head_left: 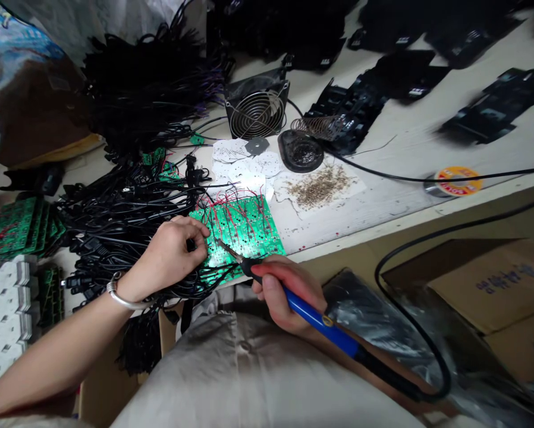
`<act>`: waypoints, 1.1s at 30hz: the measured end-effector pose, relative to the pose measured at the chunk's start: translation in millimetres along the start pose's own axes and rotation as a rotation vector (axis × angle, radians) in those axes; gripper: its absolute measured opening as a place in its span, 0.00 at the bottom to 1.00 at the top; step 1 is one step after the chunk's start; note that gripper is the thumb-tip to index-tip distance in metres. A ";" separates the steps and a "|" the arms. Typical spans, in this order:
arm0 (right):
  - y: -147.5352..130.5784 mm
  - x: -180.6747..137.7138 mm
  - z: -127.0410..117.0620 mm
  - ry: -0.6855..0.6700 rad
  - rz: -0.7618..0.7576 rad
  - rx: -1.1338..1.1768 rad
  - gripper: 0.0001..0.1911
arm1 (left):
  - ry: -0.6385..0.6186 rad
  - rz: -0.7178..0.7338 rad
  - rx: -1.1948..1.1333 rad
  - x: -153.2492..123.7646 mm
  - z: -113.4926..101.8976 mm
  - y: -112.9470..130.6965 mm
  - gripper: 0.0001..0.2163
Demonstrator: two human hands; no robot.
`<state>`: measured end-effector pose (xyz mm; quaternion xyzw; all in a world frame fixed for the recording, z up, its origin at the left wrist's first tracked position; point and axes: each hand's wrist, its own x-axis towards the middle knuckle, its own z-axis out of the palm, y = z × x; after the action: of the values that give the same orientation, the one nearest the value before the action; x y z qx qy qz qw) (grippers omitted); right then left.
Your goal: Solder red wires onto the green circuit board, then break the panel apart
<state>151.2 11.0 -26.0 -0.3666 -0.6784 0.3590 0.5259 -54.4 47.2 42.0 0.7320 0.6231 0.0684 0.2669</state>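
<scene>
A soldering iron (309, 315) with a blue handle is gripped in my right hand (289, 291), its tip slanting up and left over a green circuit board panel (249, 229). Thin red wires (233, 208) stand out from the panel's far part. My left hand (180, 246) is closed in a pinch at the panel's left edge, close to the iron's tip. What its fingertips hold is too small to make out. Black cables (115, 238) are heaped behind and under my left wrist, and some ends run onto the panel's near edge.
Beyond the panel are a small fan (258, 110), a dark round dish (300, 150) and brown bits on paper (323, 185). A solder spool (456, 180) sits near the bench edge. The iron's cord (410, 238) loops at the right. Black plastic housings (503, 104) lie at the back.
</scene>
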 end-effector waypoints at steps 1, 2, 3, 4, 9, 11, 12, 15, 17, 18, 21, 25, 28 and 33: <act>-0.1 0.4 -0.4 -0.002 0.001 0.001 0.07 | -0.003 0.001 0.004 0.1 -0.3 0.2 0.08; -0.1 0.8 -0.8 -0.008 -0.001 0.001 0.07 | -0.004 0.002 0.007 0.2 -0.5 0.3 0.08; -0.2 1.0 -1.3 -0.010 -0.002 0.001 0.07 | -0.005 0.003 0.009 0.3 -0.6 0.4 0.08; -0.2 1.2 -1.7 -0.012 -0.002 0.001 0.08 | -0.005 0.003 0.010 0.3 -0.7 0.4 0.08; -0.4 -0.4 -2.1 -0.004 0.011 0.005 0.08 | 0.000 0.009 0.007 0.3 -0.5 0.1 0.08; -0.3 -1.2 -1.6 0.002 0.017 0.005 0.07 | -0.002 0.007 0.006 0.4 -0.6 0.4 0.08; -0.2 -1.4 -1.4 0.004 0.021 0.005 0.07 | -0.003 0.007 0.007 0.4 -0.7 0.5 0.07; -0.2 -1.6 -1.2 0.010 0.030 0.008 0.07 | -0.007 0.013 0.008 0.5 -1.2 0.8 0.07; -0.2 -1.5 -1.5 0.016 0.026 0.010 0.07 | -0.010 0.011 0.007 0.5 -1.3 0.8 0.07; -0.2 -1.4 -1.6 0.014 0.024 0.011 0.07 | -0.011 0.009 0.008 0.5 -1.3 0.7 0.07; 0.3 -1.4 -1.8 0.005 0.024 0.012 0.07 | -0.007 0.006 0.008 0.3 -0.9 0.1 0.07; 1.3 -2.3 -1.6 0.010 0.034 0.015 0.08 | 0.001 0.014 0.002 0.1 -0.4 -0.2 0.07; 2.0 -2.9 -1.5 0.023 0.029 0.024 0.08 | 0.000 0.021 0.002 0.1 -0.8 0.0 0.07; 3.6 -3.5 -1.3 0.055 0.021 0.048 0.09 | -0.010 0.020 0.022 0.3 -1.3 -0.3 0.07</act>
<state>153.5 9.8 -30.5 -0.3708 -0.6510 0.3704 0.5491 -55.1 47.9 42.8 0.7413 0.6152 0.0607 0.2614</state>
